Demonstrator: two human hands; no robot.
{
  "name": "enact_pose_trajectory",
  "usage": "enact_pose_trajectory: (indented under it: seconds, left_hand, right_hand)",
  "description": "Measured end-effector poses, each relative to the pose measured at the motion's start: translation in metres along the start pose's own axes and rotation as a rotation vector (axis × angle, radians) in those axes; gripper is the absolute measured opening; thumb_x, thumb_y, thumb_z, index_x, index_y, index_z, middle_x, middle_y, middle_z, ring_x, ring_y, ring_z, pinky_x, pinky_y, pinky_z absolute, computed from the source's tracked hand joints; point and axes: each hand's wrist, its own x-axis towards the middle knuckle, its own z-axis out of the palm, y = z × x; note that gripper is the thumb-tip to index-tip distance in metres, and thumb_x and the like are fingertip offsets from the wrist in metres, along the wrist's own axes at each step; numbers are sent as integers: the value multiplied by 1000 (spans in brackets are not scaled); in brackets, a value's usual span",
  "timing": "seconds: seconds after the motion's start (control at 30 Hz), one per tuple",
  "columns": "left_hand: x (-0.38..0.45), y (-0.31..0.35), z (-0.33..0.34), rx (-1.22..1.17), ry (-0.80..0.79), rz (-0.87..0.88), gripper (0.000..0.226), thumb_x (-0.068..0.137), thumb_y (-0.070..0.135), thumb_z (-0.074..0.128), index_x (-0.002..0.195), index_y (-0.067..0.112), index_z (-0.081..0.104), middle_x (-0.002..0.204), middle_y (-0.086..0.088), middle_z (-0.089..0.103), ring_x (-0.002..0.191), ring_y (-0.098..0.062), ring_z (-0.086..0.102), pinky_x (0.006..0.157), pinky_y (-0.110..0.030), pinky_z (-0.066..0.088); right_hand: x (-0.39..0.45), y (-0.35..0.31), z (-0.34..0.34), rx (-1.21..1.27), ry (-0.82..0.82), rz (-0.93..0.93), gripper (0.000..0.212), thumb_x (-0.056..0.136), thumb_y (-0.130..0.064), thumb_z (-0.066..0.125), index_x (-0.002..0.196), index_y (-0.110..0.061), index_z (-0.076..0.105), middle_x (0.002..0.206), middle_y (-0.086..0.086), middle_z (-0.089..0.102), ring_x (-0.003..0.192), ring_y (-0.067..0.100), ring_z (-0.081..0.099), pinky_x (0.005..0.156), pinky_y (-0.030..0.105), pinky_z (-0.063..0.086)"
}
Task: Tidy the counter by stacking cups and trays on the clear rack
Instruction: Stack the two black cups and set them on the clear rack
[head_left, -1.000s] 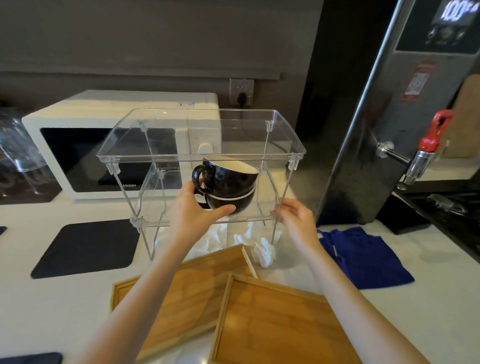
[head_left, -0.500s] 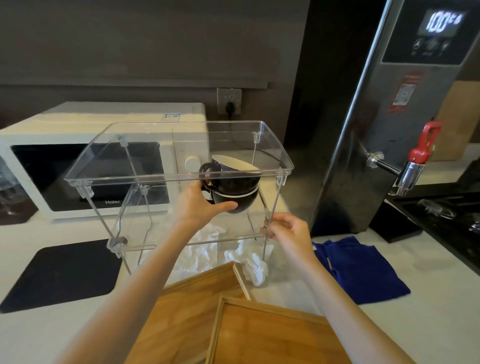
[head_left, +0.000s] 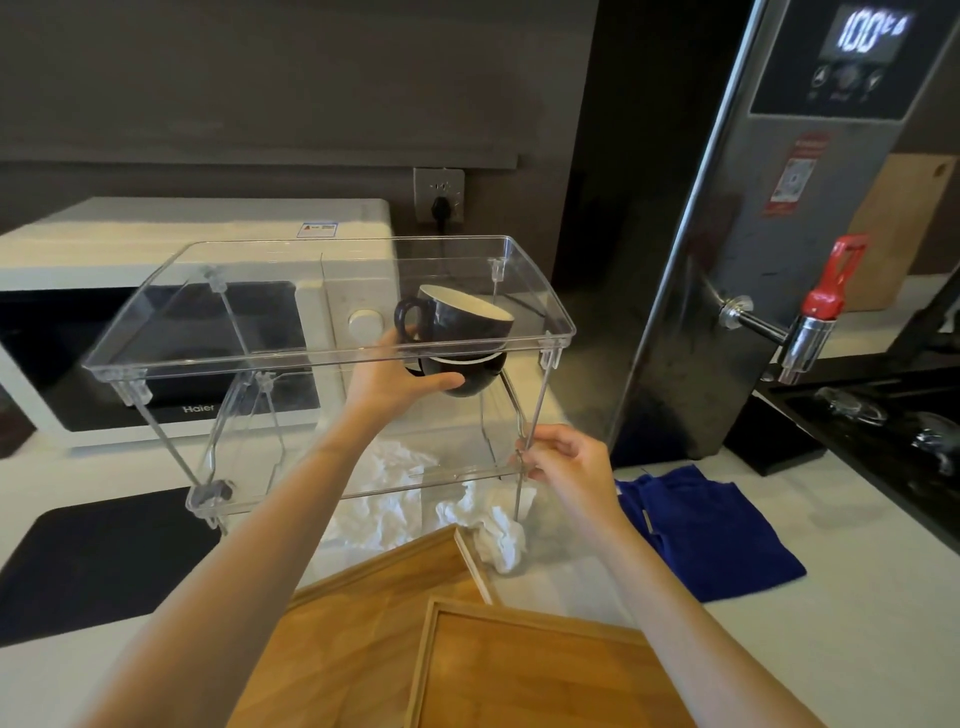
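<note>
A clear two-tier rack (head_left: 291, 358) stands on the white counter in front of the microwave. My left hand (head_left: 387, 371) reaches in between the tiers and holds two stacked black cups (head_left: 457, 338) with cream insides, tilted, just under the top shelf at its right end. My right hand (head_left: 563, 460) pinches the rack's front right leg at the lower shelf. Two wooden trays lie at the near edge: one on the left (head_left: 363, 639) and one (head_left: 535, 675) overlapping it on the right.
A white microwave (head_left: 156, 244) sits behind the rack. A steel hot-water dispenser (head_left: 769, 270) with a red tap stands at the right. Crumpled white cloth (head_left: 395, 499) lies under the rack, a blue cloth (head_left: 711, 530) beside it, a black mat (head_left: 93, 561) at left.
My left hand has lifted the stacked cups higher inside the rack, close under the top shelf. My right hand has stayed on the rack's front right leg. The view has shifted lower and closer.
</note>
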Motion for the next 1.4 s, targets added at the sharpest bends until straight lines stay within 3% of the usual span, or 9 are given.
enact_pose_trajectory:
  seconds: [0.2, 0.4, 0.6, 0.73, 0.93, 1.0, 1.1, 1.27, 1.4]
  left_hand:
    - [10, -2, -3, -31, -67, -10, 67, 63, 21, 80, 121, 13, 49, 111, 1, 56, 99, -12, 49, 83, -22, 41]
    - [15, -1, -3, -73, -85, 4, 64, 65, 13, 78, 121, 9, 48, 106, 3, 53, 97, -11, 50, 60, 2, 42]
    - [12, -8, -3, -21, -62, 3, 66, 64, 24, 80, 121, 14, 48, 117, -1, 55, 105, -15, 50, 93, -30, 44]
    - [9, -6, -5, 2, -69, 54, 60, 66, 20, 78, 119, 14, 49, 115, 1, 51, 102, -11, 47, 88, -24, 40]
    - [16, -8, -16, -201, -90, -105, 67, 63, 44, 75, 115, 8, 53, 116, -12, 60, 107, -26, 57, 96, -46, 48]
    - [18, -9, -21, -251, -87, -110, 62, 63, 51, 71, 107, 9, 59, 106, -8, 65, 103, -26, 61, 96, -44, 48]
    - [19, -6, -26, -327, -59, -146, 32, 81, 25, 61, 104, 2, 60, 99, -9, 65, 102, -27, 60, 96, -37, 45]
    - [24, -9, -27, -300, -71, -186, 32, 84, 23, 57, 108, 2, 62, 107, -9, 63, 99, -22, 57, 91, -32, 41]
    - [26, -10, -25, -246, -52, -149, 27, 86, 26, 55, 104, 8, 65, 103, -5, 65, 98, -21, 57, 90, -32, 40]
  right_hand:
    - [0, 1, -2, 23, -30, -16, 23, 79, 5, 57, 95, -8, 65, 86, 4, 69, 80, 14, 67, 56, 12, 51]
    - [0, 1, -4, 33, -62, -40, 24, 79, 5, 57, 84, -17, 66, 82, -1, 69, 77, 11, 68, 56, 12, 51]
    - [7, -4, -15, -71, -148, -6, 18, 78, -3, 63, 91, -14, 69, 91, 5, 72, 88, 18, 68, 71, 24, 56]
    - [34, -22, -28, -175, -204, 38, 19, 83, -3, 55, 85, -14, 70, 91, 7, 70, 91, 19, 66, 84, 35, 54]
    - [77, -58, -6, -172, -212, -80, 31, 83, -13, 61, 114, -12, 58, 108, 3, 60, 106, 19, 57, 90, 32, 48]
    - [88, -67, 3, -84, -295, -129, 25, 82, -7, 62, 105, -14, 60, 104, 4, 63, 101, 18, 60, 94, 35, 47]
    - [103, -75, 13, 18, -439, -100, 24, 81, -2, 61, 95, -22, 59, 99, -3, 64, 94, 11, 62, 92, 33, 48]
    - [116, -70, 20, -66, -415, -40, 62, 68, -21, 76, 123, -13, 50, 123, 9, 58, 116, 26, 53, 102, 45, 43]
    - [120, -67, 21, -112, -339, -60, 57, 72, -19, 74, 124, -12, 50, 125, 10, 57, 116, 26, 53, 100, 43, 45]
